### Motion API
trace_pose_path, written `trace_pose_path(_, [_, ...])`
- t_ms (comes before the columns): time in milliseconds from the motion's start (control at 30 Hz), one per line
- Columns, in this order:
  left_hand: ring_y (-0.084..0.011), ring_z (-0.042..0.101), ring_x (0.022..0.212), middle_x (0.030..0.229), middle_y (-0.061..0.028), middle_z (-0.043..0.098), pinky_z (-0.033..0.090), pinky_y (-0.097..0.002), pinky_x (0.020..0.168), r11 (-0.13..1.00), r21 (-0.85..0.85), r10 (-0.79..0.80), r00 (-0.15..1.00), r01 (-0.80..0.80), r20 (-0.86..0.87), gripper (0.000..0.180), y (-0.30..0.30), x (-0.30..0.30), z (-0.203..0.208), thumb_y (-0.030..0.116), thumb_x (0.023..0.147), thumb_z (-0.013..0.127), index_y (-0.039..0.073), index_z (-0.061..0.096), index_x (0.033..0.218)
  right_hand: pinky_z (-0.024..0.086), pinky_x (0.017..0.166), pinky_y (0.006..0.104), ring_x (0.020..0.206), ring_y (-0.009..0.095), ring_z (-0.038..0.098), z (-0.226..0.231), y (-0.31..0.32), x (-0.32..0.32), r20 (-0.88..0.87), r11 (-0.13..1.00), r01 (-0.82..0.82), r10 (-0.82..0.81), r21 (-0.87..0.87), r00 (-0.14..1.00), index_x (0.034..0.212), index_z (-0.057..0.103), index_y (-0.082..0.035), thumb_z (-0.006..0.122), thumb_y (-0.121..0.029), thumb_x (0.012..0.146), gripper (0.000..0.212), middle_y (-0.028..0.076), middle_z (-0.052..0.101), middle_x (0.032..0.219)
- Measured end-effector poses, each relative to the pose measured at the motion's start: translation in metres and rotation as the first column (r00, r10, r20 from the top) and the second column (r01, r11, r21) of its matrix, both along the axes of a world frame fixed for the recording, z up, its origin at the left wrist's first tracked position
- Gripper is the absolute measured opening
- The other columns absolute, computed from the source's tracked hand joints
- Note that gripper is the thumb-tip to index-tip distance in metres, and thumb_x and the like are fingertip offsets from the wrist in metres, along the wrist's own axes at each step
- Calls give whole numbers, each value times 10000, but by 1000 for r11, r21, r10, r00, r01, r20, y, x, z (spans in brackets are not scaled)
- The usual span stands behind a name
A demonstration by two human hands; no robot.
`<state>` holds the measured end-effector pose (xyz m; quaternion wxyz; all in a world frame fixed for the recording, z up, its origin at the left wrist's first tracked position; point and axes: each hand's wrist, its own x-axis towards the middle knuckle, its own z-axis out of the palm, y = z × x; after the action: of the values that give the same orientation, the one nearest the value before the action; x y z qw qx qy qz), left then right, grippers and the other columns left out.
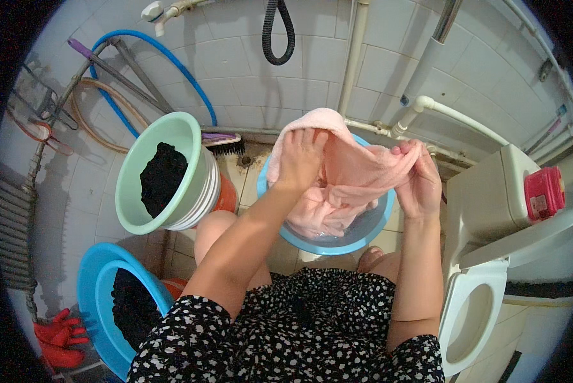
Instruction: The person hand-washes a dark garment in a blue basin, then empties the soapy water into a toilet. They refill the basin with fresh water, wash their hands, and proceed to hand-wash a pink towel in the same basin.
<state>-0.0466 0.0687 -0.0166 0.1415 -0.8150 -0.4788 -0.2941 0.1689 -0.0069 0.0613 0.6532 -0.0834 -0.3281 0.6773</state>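
A soft pink cloth (363,167), perhaps a towel or a garment, is partly lifted out of a round blue basin (363,241). Its lower folds sit in the water in the basin. My left hand (304,159) grips the cloth at its upper left, back of the hand up and fingertips partly sunk in the folds. On the other side, my right hand (420,182) pinches a gathered edge between thumb and fingers, above the basin's right rim. The cloth stretches between both hands and sags in the middle.
To the left, a pale green basin (190,127) with dark cloth (163,179) rests on a bucket (226,191). Nearer stands another blue basin (95,287) with dark cloth. A brush (226,143) lies by the wall. The toilet (474,319) is on the right, red gloves (60,338) far left.
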Motion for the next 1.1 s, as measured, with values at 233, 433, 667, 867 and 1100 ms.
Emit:
trace_pose_path(233, [-281,482,926,1019,-88,496,358,-425,857,1000,-9,-16,990,15,-143,347,7,-11,-6,122,727,551,146,519,1072,445,899,377,990,243,562,-14,11,2,221,988,100,-71,-121,973,1000,523,-11,491,-166,908,183,123,589,1020])
trace_pose_path(433, [-276,462,1047,1106,-78,488,318,-428,921,978,-210,-93,884,-6,-458,355,0,-10,-61,186,779,545,155,511,1131,446,804,329,909,231,573,-92,52,31,845,731,673,-283,-116,454,941,565,18,488,-131,885,177,125,597,991])
trace_pose_path(667, [-235,482,1037,1076,-67,516,380,-383,878,928,-373,-210,859,25,-466,164,-10,-2,-64,215,785,556,126,631,899,462,746,343,832,287,592,-121,46,-26,941,916,227,-298,330,-164,907,618,-58,536,-134,788,164,149,610,859])
trace_pose_path(867, [-254,597,757,807,-69,617,444,-373,773,907,-419,-65,997,45,-35,185,-4,4,-24,208,801,558,83,648,904,466,755,398,860,325,600,-172,29,-66,976,971,229,112,-67,-189,910,585,-7,552,-155,767,208,201,622,893])
trace_pose_path(1100, [-129,593,776,846,-62,640,468,-256,684,736,-395,82,506,549,858,227,-24,-28,70,207,927,490,8,595,894,411,871,400,1024,332,487,-164,20,-67,660,775,158,-391,612,-641,998,518,-26,605,-118,697,327,141,501,1073])
